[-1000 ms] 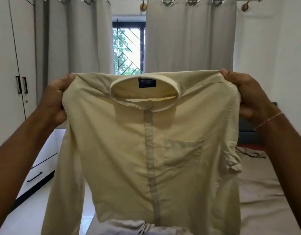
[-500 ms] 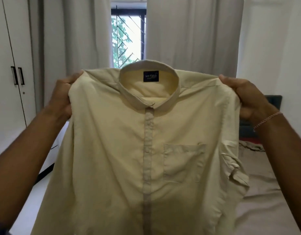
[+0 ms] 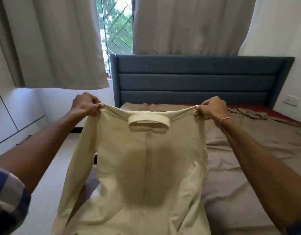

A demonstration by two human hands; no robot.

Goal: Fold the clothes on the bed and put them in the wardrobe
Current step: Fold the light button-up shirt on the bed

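I am pinching the cream shirt at each shoulder, left hand and right hand, lowering it toward the bed, needing to lay it flat for folding.

Readable text: none that you can make out in this view.
Shirt: the plain pale cloth and the collar band facing you show no lettering, tag or number.
Wall plate, far right beside the bed: too small and blurred for you to read any marking on it.
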